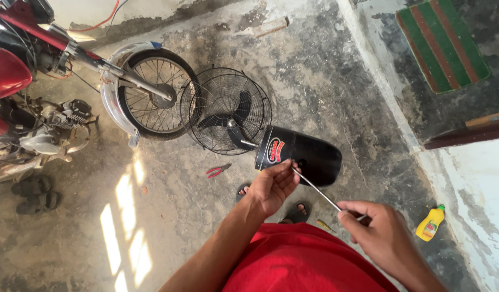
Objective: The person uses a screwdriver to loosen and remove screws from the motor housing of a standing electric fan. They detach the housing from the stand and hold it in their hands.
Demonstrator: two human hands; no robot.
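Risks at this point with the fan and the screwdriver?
1. The left hand steadies the black motor housing right where the screwdriver tip meets it; a slip would likely jab the fingers.
2. The right hand works the tool with the fan held up off the floor, so the fan cage could swing into the motorcycle wheel.
3. Sandalled feet sit directly below; a dropped fan may hit them.

One fan (244,127), one motorcycle (54,81), one pliers (218,171), one yellow bottle (429,223), two hands.
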